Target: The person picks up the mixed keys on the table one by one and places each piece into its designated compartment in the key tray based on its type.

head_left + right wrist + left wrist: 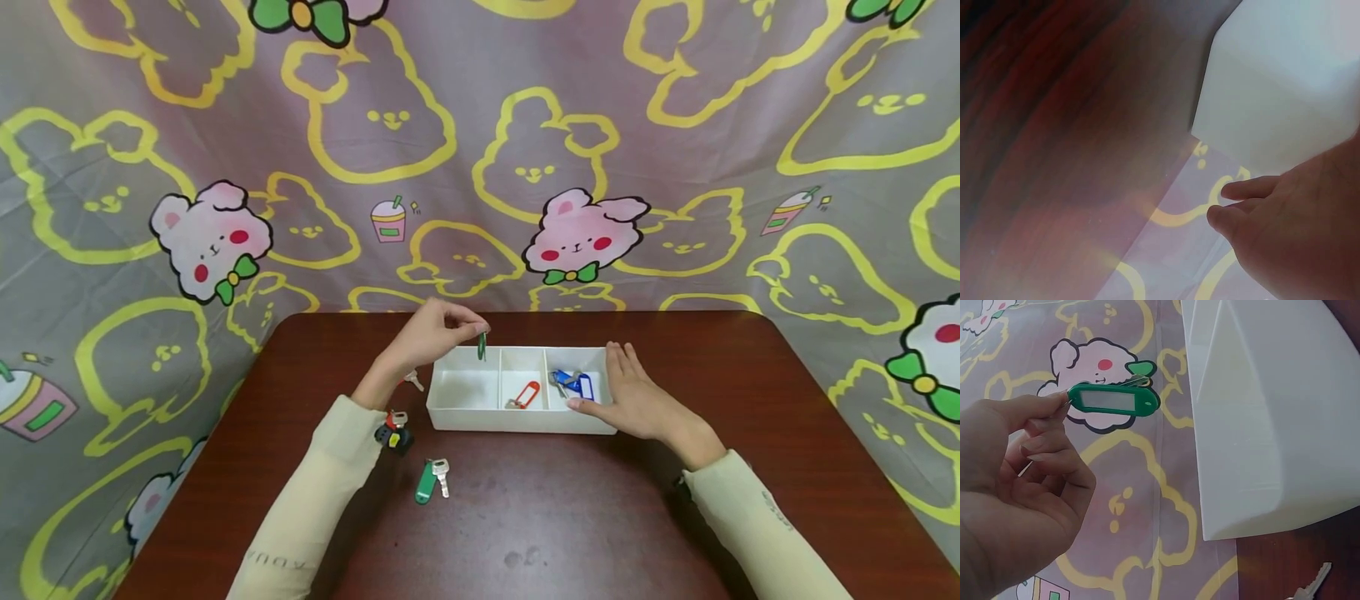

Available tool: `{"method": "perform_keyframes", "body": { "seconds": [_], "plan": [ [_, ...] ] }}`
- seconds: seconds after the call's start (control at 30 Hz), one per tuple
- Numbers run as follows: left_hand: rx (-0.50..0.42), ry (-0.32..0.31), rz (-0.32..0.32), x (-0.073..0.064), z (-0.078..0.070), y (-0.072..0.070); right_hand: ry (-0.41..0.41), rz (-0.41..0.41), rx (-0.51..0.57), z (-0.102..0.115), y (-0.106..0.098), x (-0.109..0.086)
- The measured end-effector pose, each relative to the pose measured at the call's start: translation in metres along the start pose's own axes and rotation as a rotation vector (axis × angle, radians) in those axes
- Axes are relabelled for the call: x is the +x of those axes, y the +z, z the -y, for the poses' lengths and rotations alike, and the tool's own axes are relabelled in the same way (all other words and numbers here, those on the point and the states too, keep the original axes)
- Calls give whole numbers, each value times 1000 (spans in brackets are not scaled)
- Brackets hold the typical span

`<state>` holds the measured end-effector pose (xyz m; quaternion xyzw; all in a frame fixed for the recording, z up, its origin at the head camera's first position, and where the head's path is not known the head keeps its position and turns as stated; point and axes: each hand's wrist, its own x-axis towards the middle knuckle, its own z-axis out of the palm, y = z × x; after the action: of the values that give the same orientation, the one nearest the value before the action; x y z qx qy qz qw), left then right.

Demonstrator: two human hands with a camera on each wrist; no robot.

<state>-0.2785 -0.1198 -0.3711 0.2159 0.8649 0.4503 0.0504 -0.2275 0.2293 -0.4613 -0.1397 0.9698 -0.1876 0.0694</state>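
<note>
Between thumb and forefinger, my left hand (438,333) pinches the ring of a green key tag (1110,401) with a key (1138,381) behind it. The tag hangs over the left compartment of a white three-part tray (517,421). My right hand (645,400) rests against the tray's right end, fingers straight and thumb at the front rim. An orange-red key tag (528,394) with a key lies in the middle compartment. Blue key tags (572,382) with keys lie in the right one.
On the brown table (540,517), left of the tray, lie a silver key (415,382) and a black key fob (395,437) with a red tag, partly behind the left sleeve. Nearer me lies another green key tag (426,483) with its key. A patterned curtain (465,167) hangs behind.
</note>
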Motion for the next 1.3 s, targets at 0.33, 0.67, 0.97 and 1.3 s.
{"method": "perform_keyframes", "body": {
  "seconds": [0.33, 0.67, 0.97, 1.3],
  "plan": [
    [34, -23, 95, 12, -5, -1, -8, -7, 12, -1, 1, 0],
    [8, -89, 115, 19, 7, 2, -7, -14, 8, -1, 2, 1],
    [1, -143, 131, 23, 20, 5, -9, -20, 7, -3, 3, 1],
    [-10, -170, 148, 28, 29, 7, -8, -7, 20, -1, 2, 1]
  ]
}}
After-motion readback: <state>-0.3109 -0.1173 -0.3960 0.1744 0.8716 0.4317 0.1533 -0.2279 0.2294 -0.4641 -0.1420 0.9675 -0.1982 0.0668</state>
